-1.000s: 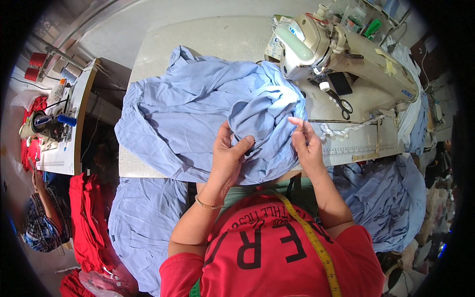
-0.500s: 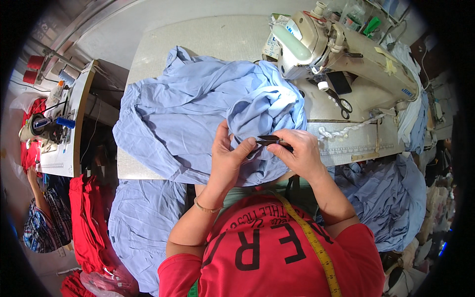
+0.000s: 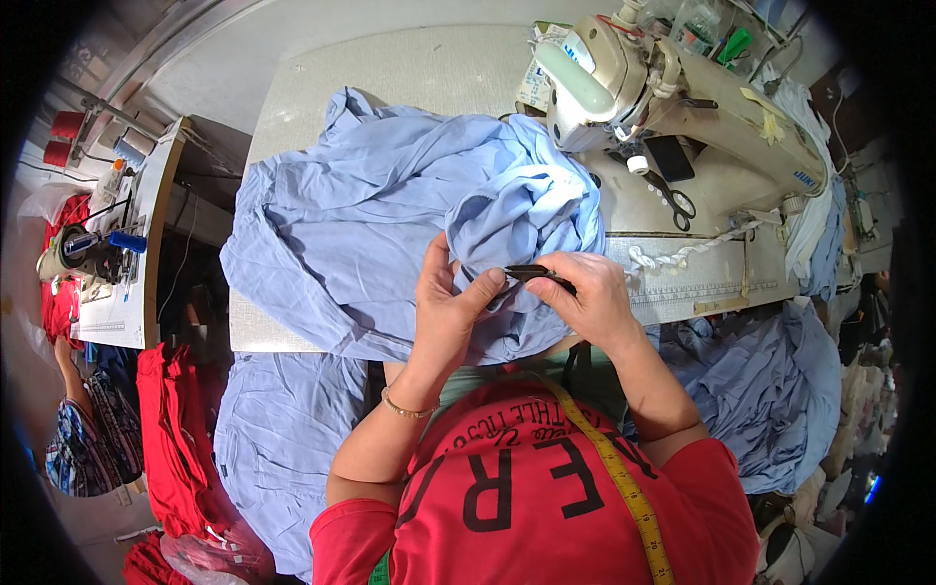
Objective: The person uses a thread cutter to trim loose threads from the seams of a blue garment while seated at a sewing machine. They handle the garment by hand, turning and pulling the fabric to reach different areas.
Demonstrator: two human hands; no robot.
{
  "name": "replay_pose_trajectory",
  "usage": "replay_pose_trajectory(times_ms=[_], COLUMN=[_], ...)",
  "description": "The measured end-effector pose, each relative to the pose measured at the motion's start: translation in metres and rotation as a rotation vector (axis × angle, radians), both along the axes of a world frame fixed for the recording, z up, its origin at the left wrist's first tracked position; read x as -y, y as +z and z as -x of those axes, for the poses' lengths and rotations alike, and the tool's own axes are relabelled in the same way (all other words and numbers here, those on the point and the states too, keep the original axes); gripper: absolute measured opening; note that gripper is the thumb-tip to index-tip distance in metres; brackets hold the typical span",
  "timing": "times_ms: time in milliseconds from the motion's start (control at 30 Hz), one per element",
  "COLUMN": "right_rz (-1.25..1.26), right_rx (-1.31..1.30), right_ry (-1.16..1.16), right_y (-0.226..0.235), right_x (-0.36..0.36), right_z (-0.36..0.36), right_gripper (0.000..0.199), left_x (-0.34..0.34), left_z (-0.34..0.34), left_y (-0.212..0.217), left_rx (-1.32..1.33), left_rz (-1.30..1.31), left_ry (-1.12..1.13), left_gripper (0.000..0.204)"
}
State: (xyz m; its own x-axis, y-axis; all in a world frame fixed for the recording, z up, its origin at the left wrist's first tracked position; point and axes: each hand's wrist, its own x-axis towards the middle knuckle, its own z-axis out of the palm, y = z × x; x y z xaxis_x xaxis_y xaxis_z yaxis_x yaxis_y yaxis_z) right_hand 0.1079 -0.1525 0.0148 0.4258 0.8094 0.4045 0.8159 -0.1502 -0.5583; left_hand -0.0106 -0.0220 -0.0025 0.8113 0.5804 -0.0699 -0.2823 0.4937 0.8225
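A light blue garment (image 3: 361, 224) lies rumpled over the sewing table, its right part gathered in a mound. My left hand (image 3: 454, 300) pinches the near side of that mound between thumb and fingers. In my right hand (image 3: 589, 295) is a small pair of black thread snips (image 3: 529, 273), pointing left. The snips' tip is at my left thumb, against the cloth. Exactly what lies between the blades is too small to tell.
A sewing machine (image 3: 673, 107) stands at the right rear, with black-handled scissors (image 3: 676, 203) and a dark phone (image 3: 669, 157) beneath its arm. White twisted cord (image 3: 673, 255) lies right of my hands. More blue cloth (image 3: 283, 439) hangs below the table. At far left, another person's arm (image 3: 72, 375) shows.
My hands stay almost in place at the cloth. The snips have tilted slightly, and their blades look closer together than before.
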Motion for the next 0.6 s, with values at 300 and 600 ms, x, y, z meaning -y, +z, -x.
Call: replay_pose_trajectory(times_ms=[300,600], right_rz=[-0.075,-0.099], right_rx=[-0.145,-0.704], right_ry=[-0.059,-0.031], right_y=[-0.005,-0.009], right_x=[0.001,-0.010], right_z=[0.001,0.013], right_gripper=[0.022,0.020], left_x=[-0.001,0.003], left_z=[0.001,0.001], left_y=[-0.001,-0.002], left_rx=[0.006,0.001], left_rz=[0.004,-0.124], left_ry=[0.002,0.056], left_gripper=[0.055,0.055])
